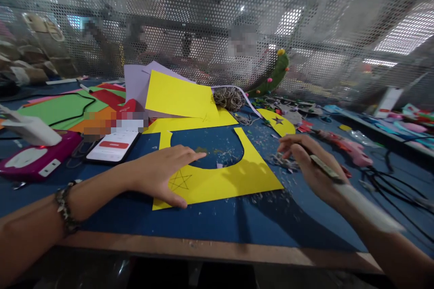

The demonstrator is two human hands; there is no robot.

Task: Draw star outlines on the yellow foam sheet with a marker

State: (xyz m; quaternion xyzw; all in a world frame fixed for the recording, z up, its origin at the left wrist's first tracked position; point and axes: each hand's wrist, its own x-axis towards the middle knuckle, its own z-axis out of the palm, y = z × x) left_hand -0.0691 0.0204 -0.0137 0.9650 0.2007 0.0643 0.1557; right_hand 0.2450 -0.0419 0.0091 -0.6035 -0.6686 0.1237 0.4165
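Observation:
My left hand [159, 174] is spread over the left part of a yellow sheet [224, 183], fingers apart, holding nothing. The sheet has a deep U-shaped cut-out, and a hand-drawn star [181, 180] shows beside my thumb. My right hand [313, 167] is closed around a slim tool [323, 168] with an olive-brown section and a long, pale, blurred rear end; its tip is hidden. That hand hovers right of the sheet. Just beyond it lies a rounded yellow cut piece [283, 124] bearing a dark star.
A phone [113, 142] and a purple power strip [37, 158] with a white plug lie left. Behind are coloured sheets [64, 108], yellow and lilac paper [183, 97] and a twine bundle [230, 98]. A pink glue gun [349, 146] and black cables lie right. Perforated metal stands behind.

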